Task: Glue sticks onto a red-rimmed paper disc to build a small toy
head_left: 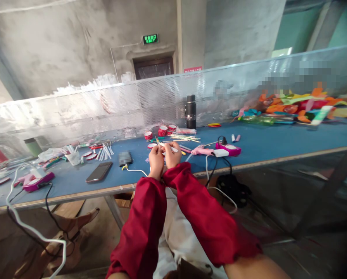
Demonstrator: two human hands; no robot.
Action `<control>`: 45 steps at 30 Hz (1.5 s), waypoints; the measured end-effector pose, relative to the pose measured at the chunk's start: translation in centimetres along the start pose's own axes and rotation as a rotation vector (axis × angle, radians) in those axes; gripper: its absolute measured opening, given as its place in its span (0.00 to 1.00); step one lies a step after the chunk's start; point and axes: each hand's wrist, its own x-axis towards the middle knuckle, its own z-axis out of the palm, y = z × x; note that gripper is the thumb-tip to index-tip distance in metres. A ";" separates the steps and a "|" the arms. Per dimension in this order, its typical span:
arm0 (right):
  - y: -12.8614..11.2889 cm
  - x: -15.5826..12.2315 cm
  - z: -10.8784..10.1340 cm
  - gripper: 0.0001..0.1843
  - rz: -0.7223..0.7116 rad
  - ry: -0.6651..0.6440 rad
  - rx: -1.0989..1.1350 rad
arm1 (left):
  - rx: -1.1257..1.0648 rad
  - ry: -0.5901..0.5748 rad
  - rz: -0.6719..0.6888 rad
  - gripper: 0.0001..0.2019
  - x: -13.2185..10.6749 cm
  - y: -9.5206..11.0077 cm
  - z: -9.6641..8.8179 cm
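My left hand (156, 159) and my right hand (172, 155) are held close together over the front edge of the blue table (278, 143), both in red sleeves. Both hands pinch a thin white stick (168, 147) that lies across their fingertips, with a small wooden tip pointing up at its left end. Just right of my hands lies a pink glue gun (202, 150) beside a pink and white stand (228, 148). Loose sticks (185, 137) and red-and-white rolls (162, 131) lie behind my hands.
A black flask (191, 111) stands at the perforated metal screen (103, 104). A phone (99, 171) and a second pink glue gun (35, 181) lie to the left, with white sticks (105, 151) and a plastic cup (74, 158). Coloured pieces (292, 104) pile up at the right. Cables (220, 182) hang off the front edge.
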 end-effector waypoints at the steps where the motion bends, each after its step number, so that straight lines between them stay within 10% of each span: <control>1: 0.0 0.0 0.0 0.09 -0.001 -0.007 -0.001 | -0.001 -0.001 0.000 0.13 0.0 0.0 0.0; 45: 0.1 0.0 0.0 0.09 0.016 0.008 -0.005 | -0.013 -0.004 -0.001 0.12 0.0 0.1 0.0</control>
